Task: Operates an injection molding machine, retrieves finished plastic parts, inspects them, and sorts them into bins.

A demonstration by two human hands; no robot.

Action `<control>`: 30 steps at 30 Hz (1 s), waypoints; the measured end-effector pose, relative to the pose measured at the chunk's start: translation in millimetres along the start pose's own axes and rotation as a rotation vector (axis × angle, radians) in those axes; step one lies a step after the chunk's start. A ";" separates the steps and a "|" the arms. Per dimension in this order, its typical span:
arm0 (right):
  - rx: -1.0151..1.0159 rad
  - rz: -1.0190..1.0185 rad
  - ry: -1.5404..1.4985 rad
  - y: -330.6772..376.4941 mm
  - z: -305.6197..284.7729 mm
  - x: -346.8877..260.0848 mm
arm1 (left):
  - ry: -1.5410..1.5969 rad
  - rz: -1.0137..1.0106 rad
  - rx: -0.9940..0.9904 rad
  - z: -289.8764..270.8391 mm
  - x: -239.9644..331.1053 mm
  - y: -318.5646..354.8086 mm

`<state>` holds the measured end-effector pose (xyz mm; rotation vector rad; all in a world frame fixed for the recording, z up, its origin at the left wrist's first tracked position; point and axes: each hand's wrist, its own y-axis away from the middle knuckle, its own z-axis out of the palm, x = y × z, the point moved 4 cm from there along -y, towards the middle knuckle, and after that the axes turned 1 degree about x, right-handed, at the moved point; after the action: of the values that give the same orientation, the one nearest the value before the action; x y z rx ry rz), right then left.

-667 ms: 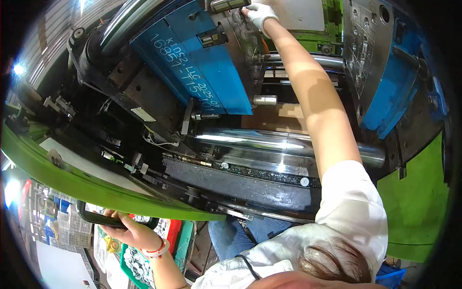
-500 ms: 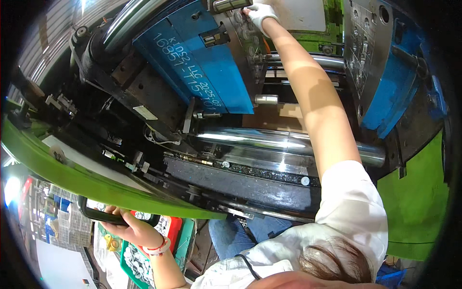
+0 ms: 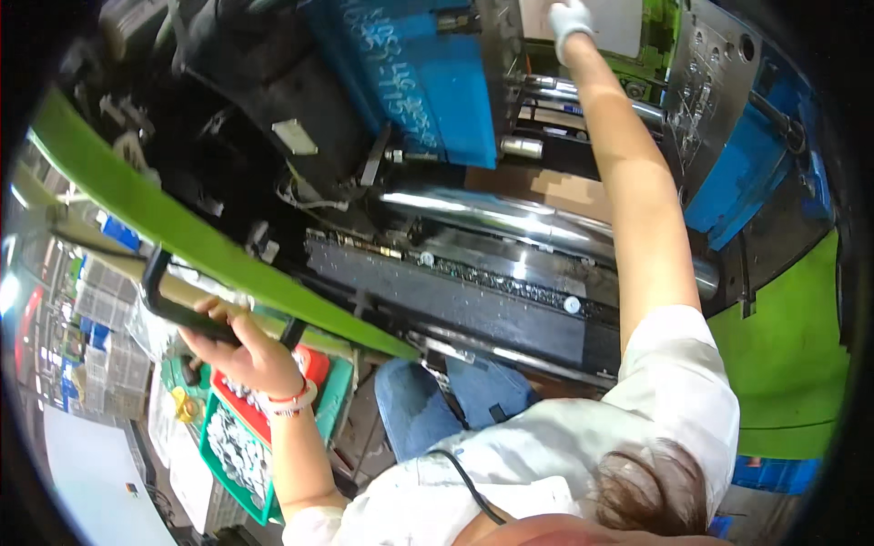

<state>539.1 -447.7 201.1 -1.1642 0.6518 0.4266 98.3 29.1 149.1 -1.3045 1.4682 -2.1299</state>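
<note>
Left hand: the bare left hand (image 3: pixel 259 359) has its fingers curled around the black handle (image 3: pixel 177 312), gripping it.
Handle: on the green door (image 3: pixel 228 250), at the left, with the hand near its middle.
Right hand: the gloved right hand (image 3: pixel 571 20) is at the top edge, arm stretched out past the rods; whether its fingers are open or closed, I cannot tell.
Behind the glove: a pale panel (image 3: pixel 619 25), with green metal around it.
Blocks: a blue block (image 3: pixel 460 100) with a steel face stands left of the glove, a steel plate (image 3: pixel 706 86) backed with blue right of it.
Below: a thick chrome rod (image 3: pixel 505 217) crosses behind the right arm; two small white discs (image 3: pixel 572 305) lie nearer the person.
Lower left: white parts (image 3: pixel 238 450) fill a teal basket (image 3: pixel 235 492), beside a red tray (image 3: pixel 315 364).
</note>
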 end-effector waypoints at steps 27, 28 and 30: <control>-0.738 0.514 0.407 412.4 11.6 -198.8 | -1.586 -0.799 -0.191 -481.0 -188.3 142.3; -0.755 0.409 0.381 417.0 11.0 -202.0 | -1.613 -0.887 -0.250 -494.0 -193.5 146.5; -0.696 0.422 0.376 422.9 9.8 -202.1 | -1.644 -1.029 -0.320 -511.4 -199.8 156.1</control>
<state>128.6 -286.5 42.1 -1.7952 1.1371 0.8451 -226.4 401.6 -136.7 -3.0382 0.3013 -0.2410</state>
